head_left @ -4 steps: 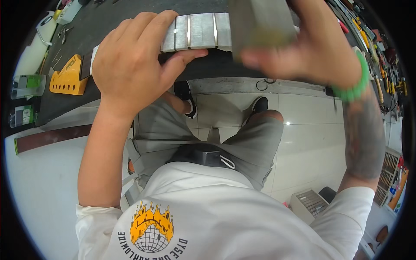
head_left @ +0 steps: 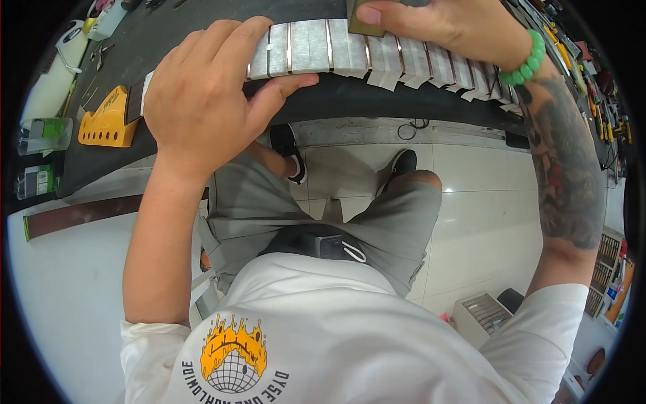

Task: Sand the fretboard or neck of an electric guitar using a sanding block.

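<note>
My left hand (head_left: 202, 94) wraps over the near end of a long guitar neck (head_left: 309, 47), thumb along the lower edge, fingers over the top. The fretboard is covered in pale masking tape between thin metal frets, with tape tabs hanging off its lower side. My right hand (head_left: 457, 27), wearing a green bead bracelet (head_left: 530, 60), holds a dull greenish-grey block (head_left: 363, 27) over the fretboard at the top of the view, thumb pressed against it. Part of the block is out of frame.
A yellow notched tool (head_left: 104, 124) lies on the dark bench (head_left: 101, 168) at left, near small green-labelled containers (head_left: 40, 135). Hand tools (head_left: 599, 108) line the right side. Below are my legs and a drawer case (head_left: 481, 313) on the tiled floor (head_left: 478, 229).
My right hand and the block have moved upward, away from me, uncovering more of the taped frets to the right. My left hand stays nearly where it was.
</note>
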A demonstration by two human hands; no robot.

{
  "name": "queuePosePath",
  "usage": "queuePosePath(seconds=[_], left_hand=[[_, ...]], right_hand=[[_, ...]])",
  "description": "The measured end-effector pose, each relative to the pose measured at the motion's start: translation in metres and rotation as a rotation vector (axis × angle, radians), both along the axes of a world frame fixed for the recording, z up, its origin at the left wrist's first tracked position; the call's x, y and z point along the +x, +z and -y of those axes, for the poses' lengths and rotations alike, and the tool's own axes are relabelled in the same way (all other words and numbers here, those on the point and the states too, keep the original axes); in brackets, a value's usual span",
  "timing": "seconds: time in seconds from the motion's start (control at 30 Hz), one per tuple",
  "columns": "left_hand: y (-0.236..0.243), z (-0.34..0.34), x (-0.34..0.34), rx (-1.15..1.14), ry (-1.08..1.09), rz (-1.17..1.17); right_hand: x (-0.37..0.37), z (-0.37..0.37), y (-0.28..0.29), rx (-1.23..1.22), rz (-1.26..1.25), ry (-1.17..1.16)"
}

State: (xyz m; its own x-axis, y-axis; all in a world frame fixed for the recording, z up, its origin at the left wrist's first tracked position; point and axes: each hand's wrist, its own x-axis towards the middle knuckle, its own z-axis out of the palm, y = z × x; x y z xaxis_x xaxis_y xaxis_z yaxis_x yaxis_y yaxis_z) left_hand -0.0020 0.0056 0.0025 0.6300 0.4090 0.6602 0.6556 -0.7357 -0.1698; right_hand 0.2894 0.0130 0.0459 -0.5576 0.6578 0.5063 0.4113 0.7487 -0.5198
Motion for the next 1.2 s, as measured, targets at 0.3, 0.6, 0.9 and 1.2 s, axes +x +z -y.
queuePosePath(seconds=[0.3, 0.6, 0.9, 1.2], left_hand=[[0.001, 0.009, 0.003, -0.005, -0.021, 0.003], [0.000, 0.007, 0.004, 0.029, -0.014, -0.013], [-0.005, 0.007, 0.008, -0.019, -0.007, 0.012], [-0.004, 0.008, 0.005, -0.006, 0.004, 0.002]], right_hand=[[-0.008, 0.041, 0.008, 0.434, 0.257, 0.003], [-0.012, 0.042, -0.003, 0.420, 0.265, -0.084], [-0.002, 0.022, 0.000, 0.296, 0.165, -0.148], [0.001, 0.028, 0.001, 0.323, 0.254, -0.115]])
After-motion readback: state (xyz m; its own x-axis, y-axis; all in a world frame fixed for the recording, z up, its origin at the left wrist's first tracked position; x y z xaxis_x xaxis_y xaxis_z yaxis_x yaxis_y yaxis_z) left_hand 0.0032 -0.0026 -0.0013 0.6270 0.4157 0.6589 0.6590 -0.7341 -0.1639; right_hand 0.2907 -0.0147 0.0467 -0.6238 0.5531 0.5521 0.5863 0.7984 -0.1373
